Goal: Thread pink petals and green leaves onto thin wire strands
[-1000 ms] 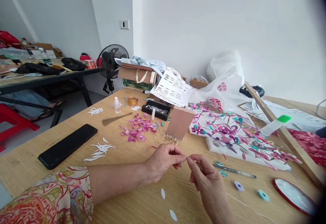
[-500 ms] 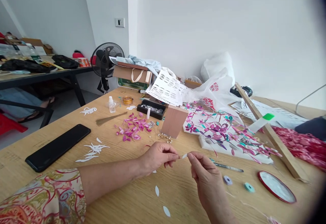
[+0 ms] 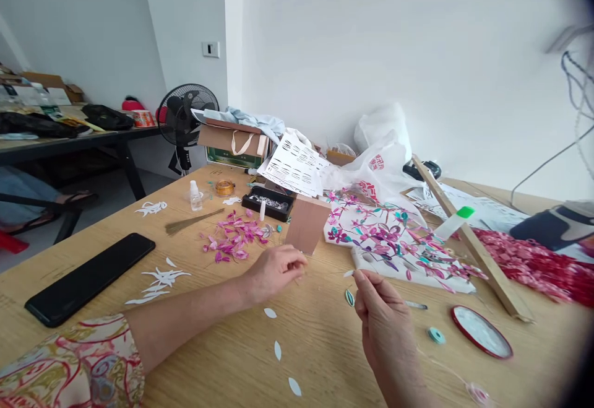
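My right hand (image 3: 385, 318) pinches a small white leaf-shaped piece (image 3: 349, 273) between thumb and forefinger. Apart from it, my left hand (image 3: 277, 272) is closed with curled fingers just in front of an upright wooden block (image 3: 307, 225). Whatever its fingertips hold is too fine to make out. On the tabletop between my arms lie loose white leaf-shaped pieces (image 3: 277, 350). A green-edged leaf (image 3: 349, 298) rests beside my right fingers. Pink petals (image 3: 234, 234) are heaped beyond my left hand.
A black phone (image 3: 90, 278) and white cutouts (image 3: 160, 281) lie left. To the right are flowered sprays on white foam (image 3: 366, 265), a wooden bar (image 3: 473, 241), a teal spool (image 3: 436, 335) and a red-rimmed round dish (image 3: 482, 332). A small bottle (image 3: 195, 196) stands farther back.
My left hand has drawn away from the white piece, leaving it in my right fingers. The view has turned slightly right, and the green-edged leaf has come into sight.
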### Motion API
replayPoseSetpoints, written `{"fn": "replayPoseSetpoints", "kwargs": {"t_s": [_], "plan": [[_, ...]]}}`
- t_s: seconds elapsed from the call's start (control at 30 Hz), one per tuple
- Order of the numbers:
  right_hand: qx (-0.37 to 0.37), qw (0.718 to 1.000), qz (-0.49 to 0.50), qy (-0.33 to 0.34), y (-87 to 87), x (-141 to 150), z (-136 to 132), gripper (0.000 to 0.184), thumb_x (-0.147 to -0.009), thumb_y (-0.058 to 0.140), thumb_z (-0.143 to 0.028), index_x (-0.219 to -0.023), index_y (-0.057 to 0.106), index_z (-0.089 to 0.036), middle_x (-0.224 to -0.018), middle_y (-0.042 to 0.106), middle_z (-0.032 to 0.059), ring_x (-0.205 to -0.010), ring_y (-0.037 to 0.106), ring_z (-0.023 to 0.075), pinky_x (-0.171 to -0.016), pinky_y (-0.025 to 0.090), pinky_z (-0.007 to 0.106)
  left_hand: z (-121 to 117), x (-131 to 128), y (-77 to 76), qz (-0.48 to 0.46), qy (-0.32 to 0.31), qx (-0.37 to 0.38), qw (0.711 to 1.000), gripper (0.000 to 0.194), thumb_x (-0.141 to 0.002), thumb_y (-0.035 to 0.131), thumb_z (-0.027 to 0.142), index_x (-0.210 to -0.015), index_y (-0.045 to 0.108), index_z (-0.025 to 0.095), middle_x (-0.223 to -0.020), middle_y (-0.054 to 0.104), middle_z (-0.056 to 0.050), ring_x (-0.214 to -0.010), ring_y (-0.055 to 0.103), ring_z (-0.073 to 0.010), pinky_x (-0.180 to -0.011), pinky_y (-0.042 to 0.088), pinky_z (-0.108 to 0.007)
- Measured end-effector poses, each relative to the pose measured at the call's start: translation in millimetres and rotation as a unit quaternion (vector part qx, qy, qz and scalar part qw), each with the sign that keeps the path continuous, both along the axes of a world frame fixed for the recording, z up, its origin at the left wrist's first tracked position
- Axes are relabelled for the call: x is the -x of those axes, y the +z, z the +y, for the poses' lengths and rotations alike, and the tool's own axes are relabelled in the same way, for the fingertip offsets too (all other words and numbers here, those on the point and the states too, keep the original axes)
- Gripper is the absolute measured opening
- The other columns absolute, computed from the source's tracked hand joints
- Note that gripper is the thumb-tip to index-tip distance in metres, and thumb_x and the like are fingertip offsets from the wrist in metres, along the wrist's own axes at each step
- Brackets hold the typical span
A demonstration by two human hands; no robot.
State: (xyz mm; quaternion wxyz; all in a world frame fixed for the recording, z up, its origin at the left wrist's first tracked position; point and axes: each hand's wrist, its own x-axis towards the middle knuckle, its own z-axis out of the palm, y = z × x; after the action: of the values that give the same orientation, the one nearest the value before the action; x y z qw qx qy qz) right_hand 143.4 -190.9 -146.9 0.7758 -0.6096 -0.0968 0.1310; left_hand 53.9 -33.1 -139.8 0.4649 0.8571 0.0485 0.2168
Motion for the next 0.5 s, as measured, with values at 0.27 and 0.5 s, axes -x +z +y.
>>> {"fn": "replayPoseSetpoints", "kwargs": {"t_s": [0.27,0.5], "plan": [[0.030,0.999,-0.031,0.007,-0.8,6.4,2.5,0.026,-0.056,0.072,-0.037,-0.068,0.062,-0.016,-0.040,0.040,-0.0078,-0.039,0.033,0.0052,-0.037,0.022,0.018,-29.4,-2.3,35.5,-0.001,-0.058,0.237,0.970,0.014,-0.073,0.053,0.028,-0.077,0.053,0.015,-0.076,0.053,-0.002,-0.056,0.048,-0.0077,-0.050,0.042,-0.020],[0.022,0.999,-0.027,0.023,-3.2,7.8,3.5,0.025,-0.058,0.071,-0.037,-0.069,0.063,-0.016,-0.041,0.042,-0.0074,-0.038,0.032,0.0047,-0.036,0.019,0.018,-38.1,-22.1,5.9,-0.001,-0.076,0.241,0.968,0.012,-0.075,0.051,0.026,-0.076,0.052,0.014,-0.067,0.054,-0.001,-0.064,0.054,-0.0107,-0.055,0.044,-0.021]]}}
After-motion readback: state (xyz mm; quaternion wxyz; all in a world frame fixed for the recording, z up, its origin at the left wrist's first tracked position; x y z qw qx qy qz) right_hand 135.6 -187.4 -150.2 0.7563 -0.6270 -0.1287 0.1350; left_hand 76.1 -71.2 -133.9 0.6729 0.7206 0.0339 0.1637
